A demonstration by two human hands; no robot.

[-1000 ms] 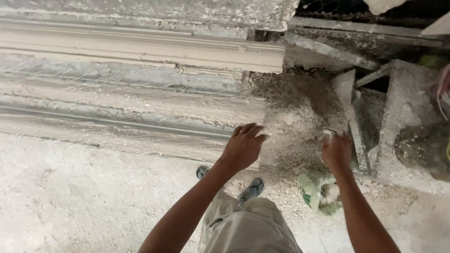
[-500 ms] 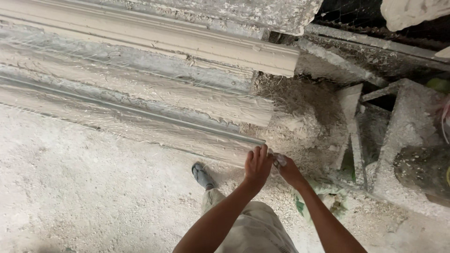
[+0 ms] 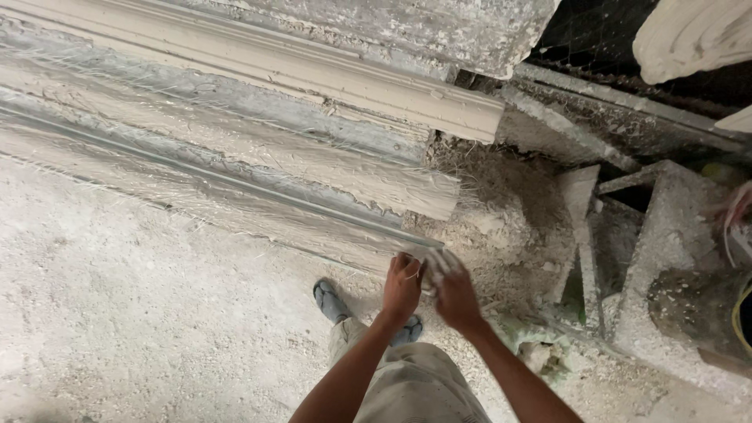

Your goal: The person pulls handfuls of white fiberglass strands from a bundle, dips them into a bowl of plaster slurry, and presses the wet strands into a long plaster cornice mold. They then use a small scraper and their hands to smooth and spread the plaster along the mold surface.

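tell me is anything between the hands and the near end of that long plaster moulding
Nothing visible does. The left hand and right hand are together right at the end of the long plaster moulding, with a pale clump between them; whether they touch the moulding is unclear.

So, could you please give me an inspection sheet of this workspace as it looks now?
Surface: rough floor, coated in white dust.
Job's things: long grooved plaster moulding, fibres at its end; small whitish lump between both hands.
Clutter: crumbly debris pile; plaster-caked frame pieces.
Hands: left hand and right hand together at the moulding's near end.
Cables: nothing seen.
Surroundings: wire mesh, upper right.
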